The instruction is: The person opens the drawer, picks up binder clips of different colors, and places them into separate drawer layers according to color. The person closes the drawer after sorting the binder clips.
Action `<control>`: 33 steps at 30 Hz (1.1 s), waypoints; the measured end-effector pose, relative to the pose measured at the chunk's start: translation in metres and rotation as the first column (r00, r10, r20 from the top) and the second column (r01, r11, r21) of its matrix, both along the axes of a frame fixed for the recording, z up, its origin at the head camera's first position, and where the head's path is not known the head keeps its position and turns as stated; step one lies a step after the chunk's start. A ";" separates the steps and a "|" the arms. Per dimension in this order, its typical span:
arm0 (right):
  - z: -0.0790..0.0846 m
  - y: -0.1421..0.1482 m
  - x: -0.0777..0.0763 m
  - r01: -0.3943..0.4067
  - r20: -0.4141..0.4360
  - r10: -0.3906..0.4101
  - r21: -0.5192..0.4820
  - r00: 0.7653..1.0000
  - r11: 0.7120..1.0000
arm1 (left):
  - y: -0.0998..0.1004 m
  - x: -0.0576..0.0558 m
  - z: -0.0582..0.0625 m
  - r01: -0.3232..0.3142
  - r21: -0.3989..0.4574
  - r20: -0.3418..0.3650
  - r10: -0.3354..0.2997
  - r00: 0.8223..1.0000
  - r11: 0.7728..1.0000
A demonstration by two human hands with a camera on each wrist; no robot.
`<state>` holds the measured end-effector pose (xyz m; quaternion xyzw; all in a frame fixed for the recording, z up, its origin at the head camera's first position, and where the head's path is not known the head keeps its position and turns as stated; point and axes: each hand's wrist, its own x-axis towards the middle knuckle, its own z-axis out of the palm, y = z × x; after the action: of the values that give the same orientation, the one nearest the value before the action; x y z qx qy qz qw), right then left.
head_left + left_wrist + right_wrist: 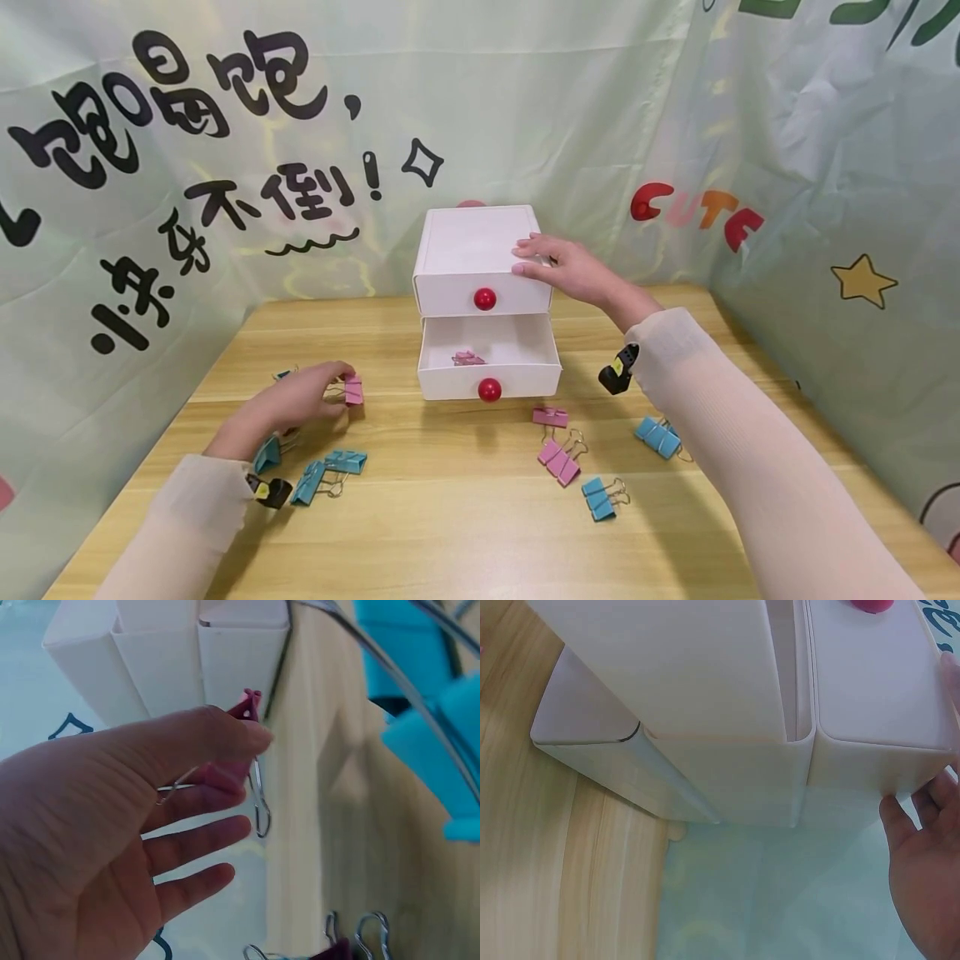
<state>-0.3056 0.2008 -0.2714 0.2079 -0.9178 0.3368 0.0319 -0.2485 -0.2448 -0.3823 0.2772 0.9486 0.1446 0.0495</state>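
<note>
My left hand (296, 404) pinches a pink binder clip (353, 390) between thumb and index finger, left of the white drawer box (480, 237). The left wrist view shows its other fingers spread loosely, with the clip's wire handles hanging out. At the box's upper right, my right hand (573, 268) rests with extended fingers on the top, the thumb near the front edge. In the right wrist view, fingertips touch the box's side. The upper drawer, with a red knob (485, 299), is closed. Below it, a pulled-out drawer (450, 382) contains pink clips (468, 358).
Right of centre on the wooden table (450, 533) lie pink binder clips (560, 461) and blue binder clips (600, 499). More blue clips (345, 462) lie near my left forearm, some partly hidden. A printed cloth (570, 108) hangs behind the table.
</note>
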 end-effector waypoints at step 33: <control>0.001 0.000 0.000 -0.003 0.012 0.003 -0.014 1.000 1.000 | 0.077 0.016 0.069 0.093 0.268 -0.135 -0.058 0.989 0.959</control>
<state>-0.3052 0.2011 -0.2703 0.2070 -0.9152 0.3447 0.0272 -0.2322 -0.1678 -0.3135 0.3258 0.9095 0.2546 -0.0438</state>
